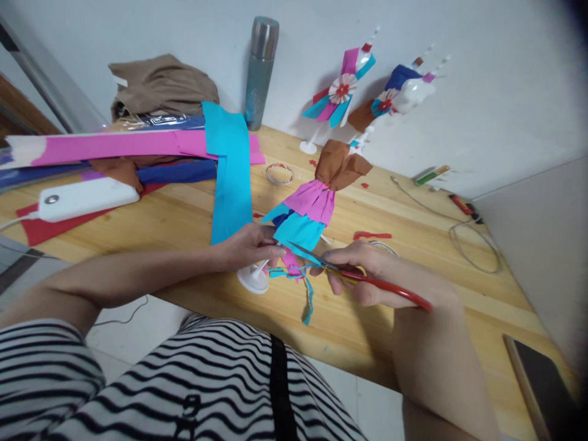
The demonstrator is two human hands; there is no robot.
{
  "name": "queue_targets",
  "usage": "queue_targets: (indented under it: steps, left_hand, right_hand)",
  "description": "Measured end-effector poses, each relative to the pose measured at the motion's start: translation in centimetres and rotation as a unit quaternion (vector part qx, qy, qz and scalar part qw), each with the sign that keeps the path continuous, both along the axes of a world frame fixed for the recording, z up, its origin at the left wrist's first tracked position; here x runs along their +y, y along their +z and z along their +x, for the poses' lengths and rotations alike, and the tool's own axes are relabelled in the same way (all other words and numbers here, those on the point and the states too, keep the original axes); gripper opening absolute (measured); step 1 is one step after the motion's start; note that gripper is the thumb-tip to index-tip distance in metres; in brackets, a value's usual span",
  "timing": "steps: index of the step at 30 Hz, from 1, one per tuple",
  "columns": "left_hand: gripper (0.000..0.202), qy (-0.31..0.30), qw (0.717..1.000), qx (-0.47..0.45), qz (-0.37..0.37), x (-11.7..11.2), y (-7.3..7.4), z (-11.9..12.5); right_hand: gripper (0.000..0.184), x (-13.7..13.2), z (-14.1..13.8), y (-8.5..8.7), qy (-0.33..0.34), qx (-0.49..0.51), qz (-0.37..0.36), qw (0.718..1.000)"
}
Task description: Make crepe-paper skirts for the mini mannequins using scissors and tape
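Observation:
A small paper-dressed figure leans on its stand, with a brown top, a pink layer and turquoise paper at the hem. My left hand pinches the lower left edge of that hem. In my right hand are red-handled scissors, their blades along the turquoise lower edge. Whether the blades touch the paper, I cannot tell. The white round base of the stand shows below my left hand. Pink and turquoise paper scraps lie under the blades on the wooden table.
Rolls of pink paper and turquoise paper lie at the left, near a white power bank. Behind stand a flask and several finished-looking paper figures. A cable and a dark phone-like slab are on the right.

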State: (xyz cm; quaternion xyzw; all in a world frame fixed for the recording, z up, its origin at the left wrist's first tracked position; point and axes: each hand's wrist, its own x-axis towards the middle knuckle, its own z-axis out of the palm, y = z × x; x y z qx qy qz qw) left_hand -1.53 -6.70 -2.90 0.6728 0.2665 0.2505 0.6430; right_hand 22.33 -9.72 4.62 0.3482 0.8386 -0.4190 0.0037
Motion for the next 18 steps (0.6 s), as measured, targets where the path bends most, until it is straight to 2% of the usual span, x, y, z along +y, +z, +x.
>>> queue_targets:
  steps: [7, 12, 18]
  left_hand:
    - [0.019, -0.004, 1.0, -0.005, 0.018, 0.12, -0.33, 0.04]
    - [0.018, -0.007, 1.0, -0.012, 0.021, 0.14, -0.58, -0.02]
    - [0.024, 0.016, 0.998, 0.028, 0.062, 0.16, -0.44, -0.1]
  right_hand:
    - [0.035, 0.02, 0.45, -0.18, -0.002, 0.021, -0.007, 1.0]
    - [0.028, 0.01, 0.48, 0.03, 0.003, 0.03, -0.018, 0.999]
    - [0.033, 0.08, 0.74, -0.06, 0.003, 0.04, -0.03, 0.999]
